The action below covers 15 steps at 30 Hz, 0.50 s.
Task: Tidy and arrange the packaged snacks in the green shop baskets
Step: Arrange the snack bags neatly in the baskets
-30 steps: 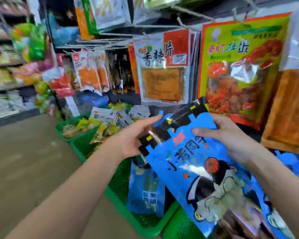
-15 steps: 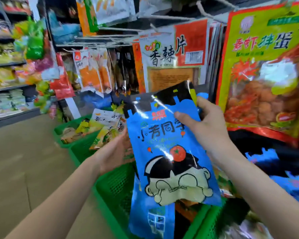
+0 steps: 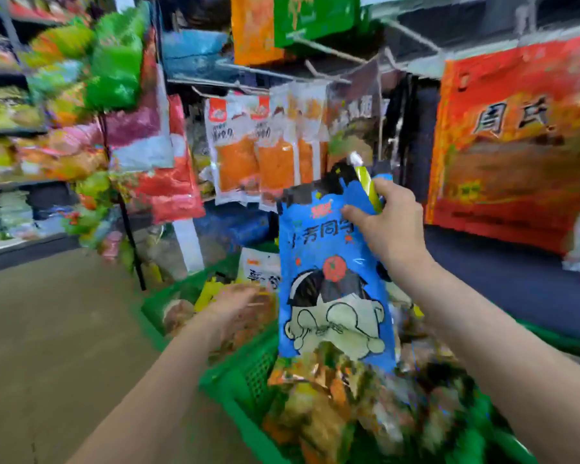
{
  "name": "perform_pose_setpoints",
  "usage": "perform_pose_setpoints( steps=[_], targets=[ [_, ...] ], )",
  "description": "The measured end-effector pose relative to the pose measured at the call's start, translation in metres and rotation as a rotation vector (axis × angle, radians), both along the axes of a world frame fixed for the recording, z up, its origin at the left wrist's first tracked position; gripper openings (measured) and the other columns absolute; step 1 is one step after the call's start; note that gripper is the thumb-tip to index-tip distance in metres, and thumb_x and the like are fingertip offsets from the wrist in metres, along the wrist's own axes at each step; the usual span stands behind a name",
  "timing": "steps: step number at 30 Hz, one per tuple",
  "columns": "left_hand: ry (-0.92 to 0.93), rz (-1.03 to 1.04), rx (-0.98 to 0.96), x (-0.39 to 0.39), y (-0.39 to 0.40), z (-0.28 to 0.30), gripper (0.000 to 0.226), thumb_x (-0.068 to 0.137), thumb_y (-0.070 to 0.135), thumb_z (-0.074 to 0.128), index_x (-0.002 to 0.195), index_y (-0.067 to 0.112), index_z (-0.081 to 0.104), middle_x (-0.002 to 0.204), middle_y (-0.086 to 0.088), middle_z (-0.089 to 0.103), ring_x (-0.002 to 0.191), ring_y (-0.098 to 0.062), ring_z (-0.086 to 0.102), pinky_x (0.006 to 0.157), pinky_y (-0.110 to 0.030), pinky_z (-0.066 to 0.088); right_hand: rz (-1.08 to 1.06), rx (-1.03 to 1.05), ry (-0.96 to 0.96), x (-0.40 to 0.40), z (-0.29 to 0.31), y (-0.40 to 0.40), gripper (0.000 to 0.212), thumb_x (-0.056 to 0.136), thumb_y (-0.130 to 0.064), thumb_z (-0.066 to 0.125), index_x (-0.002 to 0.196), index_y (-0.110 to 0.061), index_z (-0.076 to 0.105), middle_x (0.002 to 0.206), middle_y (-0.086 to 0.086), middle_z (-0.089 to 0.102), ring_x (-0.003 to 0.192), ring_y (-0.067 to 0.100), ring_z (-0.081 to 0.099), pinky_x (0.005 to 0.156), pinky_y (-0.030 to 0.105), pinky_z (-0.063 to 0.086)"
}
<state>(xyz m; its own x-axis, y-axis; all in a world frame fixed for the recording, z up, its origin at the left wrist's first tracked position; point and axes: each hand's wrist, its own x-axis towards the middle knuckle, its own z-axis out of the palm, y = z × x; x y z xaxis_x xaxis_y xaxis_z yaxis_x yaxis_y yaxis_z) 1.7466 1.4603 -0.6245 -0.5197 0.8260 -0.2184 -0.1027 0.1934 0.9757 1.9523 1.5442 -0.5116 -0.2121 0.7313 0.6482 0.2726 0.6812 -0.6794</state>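
Note:
My right hand (image 3: 387, 226) grips the top right corner of a blue snack bag (image 3: 329, 279) with a cartoon face, and the bag hangs upright above the near green basket (image 3: 241, 383). That basket is full of mixed orange and green packets (image 3: 342, 406). My left hand (image 3: 235, 304) reaches forward with fingers stretched, blurred, over the packets in the far green basket (image 3: 163, 301). A white packet (image 3: 260, 266) stands at that basket's back.
Orange snack packs (image 3: 258, 155) hang on hooks behind the baskets. A large red bag (image 3: 516, 135) hangs at right. Shelves of coloured bags (image 3: 81, 105) fill the left side. Brown floor (image 3: 47, 329) lies to the left of the baskets.
My left hand let go of the blue bag and moved left and forward over the far basket. My right hand alone now holds the bag upright. The view swung left.

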Motion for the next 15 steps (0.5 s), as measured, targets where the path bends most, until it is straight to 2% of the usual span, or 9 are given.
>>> perform_pose_setpoints(
  steps=[2, 3, 4, 6, 8, 9, 12, 14, 15],
  targets=[
    [0.258, 0.009, -0.062, -0.050, 0.012, 0.000, 0.008, 0.084, 0.016, 0.063, 0.088, 0.010, 0.059, 0.062, 0.005, 0.065, 0.060, -0.009, 0.057, 0.054, -0.018, 0.038, 0.029, -0.169, 0.110, -0.048, 0.000, 0.026, 0.013, 0.076, -0.012, 0.074, 0.074, -0.008, 0.062, 0.070, 0.007, 0.061, 0.058, 0.015, 0.057, 0.057, 0.022, 0.044],
    [0.415, 0.003, -0.111, -0.073, 0.018, -0.001, 0.007, 0.082, 0.015, 0.064, 0.083, 0.010, 0.058, 0.053, 0.009, 0.062, 0.056, -0.008, 0.054, 0.048, -0.016, 0.036, 0.045, -0.272, 0.219, -0.069, -0.004, 0.037, 0.017, 0.073, -0.009, 0.076, 0.068, -0.016, 0.062, 0.070, 0.005, 0.063, 0.058, 0.012, 0.061, 0.061, 0.023, 0.053],
    [0.551, -0.023, -0.177, -0.093, 0.024, -0.004, 0.010, 0.085, 0.012, 0.061, 0.077, 0.013, 0.055, 0.053, 0.007, 0.060, 0.058, -0.010, 0.051, 0.047, -0.015, 0.035, 0.043, -0.347, 0.309, -0.087, -0.008, 0.045, 0.022, 0.071, -0.007, 0.077, 0.064, -0.020, 0.060, 0.072, 0.005, 0.066, 0.064, 0.017, 0.065, 0.068, 0.033, 0.058],
    [0.726, -0.126, -0.299, -0.125, 0.034, -0.013, 0.018, 0.090, 0.008, 0.054, 0.075, 0.016, 0.049, 0.078, -0.006, 0.054, 0.070, -0.017, 0.048, 0.058, -0.024, 0.039, 0.040, -0.445, 0.462, -0.121, -0.019, 0.054, 0.025, 0.073, -0.006, 0.075, 0.064, -0.022, 0.058, 0.075, 0.005, 0.067, 0.074, 0.028, 0.066, 0.073, 0.046, 0.057],
    [0.863, -0.262, -0.414, -0.145, 0.038, -0.020, 0.006, 0.093, 0.013, 0.051, 0.098, 0.011, 0.054, 0.094, -0.008, 0.047, 0.086, -0.017, 0.046, 0.065, -0.023, 0.039, 0.047, -0.498, 0.576, -0.155, -0.034, 0.057, 0.025, 0.079, -0.004, 0.070, 0.066, -0.020, 0.056, 0.072, 0.001, 0.064, 0.071, 0.024, 0.062, 0.071, 0.042, 0.056],
    [0.896, -0.321, -0.454, -0.153, 0.039, -0.026, 0.015, 0.094, 0.015, 0.050, 0.107, 0.008, 0.054, 0.093, -0.007, 0.047, 0.090, -0.018, 0.047, 0.060, -0.016, 0.036, 0.031, -0.514, 0.612, -0.172, -0.044, 0.058, 0.024, 0.080, -0.005, 0.069, 0.066, -0.019, 0.055, 0.071, 0.000, 0.062, 0.071, 0.023, 0.060, 0.071, 0.041, 0.056],
    [0.847, -0.403, -0.433, -0.171, 0.038, -0.035, 0.003, 0.095, 0.014, 0.048, 0.094, 0.014, 0.051, 0.084, -0.001, 0.045, 0.089, -0.019, 0.047, 0.052, -0.009, 0.030, 0.001, -0.586, 0.710, -0.217, -0.068, 0.065, 0.022, 0.081, -0.004, 0.068, 0.068, -0.016, 0.054, 0.075, 0.006, 0.063, 0.077, 0.023, 0.060, 0.078, 0.049, 0.056],
    [0.719, -0.283, -0.332, -0.189, 0.038, -0.042, 0.016, 0.094, 0.009, 0.050, 0.109, 0.013, 0.055, 0.102, -0.008, 0.055, 0.092, -0.015, 0.045, 0.065, -0.018, 0.040, 0.037, -0.674, 0.772, -0.241, -0.083, 0.069, 0.019, 0.082, -0.002, 0.066, 0.072, -0.013, 0.054, 0.079, 0.007, 0.063, 0.079, 0.024, 0.060, 0.083, 0.050, 0.054],
    [0.575, -0.180, -0.266, -0.199, 0.037, -0.043, 0.025, 0.094, 0.006, 0.048, 0.118, 0.007, 0.055, 0.111, -0.015, 0.057, 0.093, -0.017, 0.047, 0.071, -0.022, 0.043, 0.068, -0.712, 0.793, -0.252, -0.091, 0.070, 0.019, 0.083, -0.001, 0.065, 0.073, -0.013, 0.054, 0.079, 0.006, 0.063, 0.081, 0.025, 0.061, 0.084, 0.050, 0.054]
  ],
)
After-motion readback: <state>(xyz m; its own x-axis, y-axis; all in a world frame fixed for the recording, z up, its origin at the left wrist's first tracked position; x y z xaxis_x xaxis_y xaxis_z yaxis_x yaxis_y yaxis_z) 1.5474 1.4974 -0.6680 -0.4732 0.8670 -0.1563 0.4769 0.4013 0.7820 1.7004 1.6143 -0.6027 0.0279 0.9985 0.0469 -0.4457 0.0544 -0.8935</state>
